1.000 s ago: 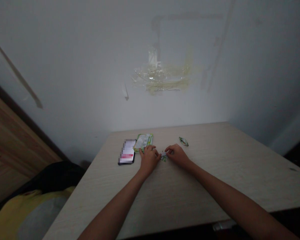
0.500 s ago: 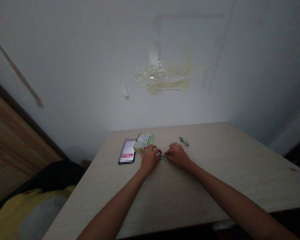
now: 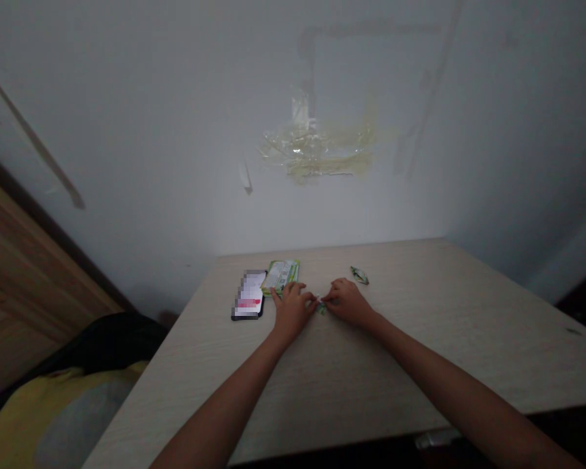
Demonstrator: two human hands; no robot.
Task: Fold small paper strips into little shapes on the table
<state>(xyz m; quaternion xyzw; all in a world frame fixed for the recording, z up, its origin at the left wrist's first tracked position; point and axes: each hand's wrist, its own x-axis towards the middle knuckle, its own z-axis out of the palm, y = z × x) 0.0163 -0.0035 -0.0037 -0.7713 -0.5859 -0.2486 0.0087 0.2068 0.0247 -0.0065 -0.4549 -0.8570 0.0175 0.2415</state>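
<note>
Between my two hands, just over the table, is a small piece of green and white printed paper, mostly hidden by the fingers. My left hand pinches its left side between thumb and forefinger, the other fingers spread toward a stack of green and white printed sheets. From the other side, the fingertips of my right hand close on its right edge. A folded green printed piece lies apart, beyond my right hand.
A phone with a lit, partly blurred screen lies left of the stack. Behind the table rises a wall with old tape on it. A yellow and grey soft item sits below left, beside wooden panelling.
Both hands stay in place with their fingertips slightly closer together. Less of the small paper piece shows between them now.
</note>
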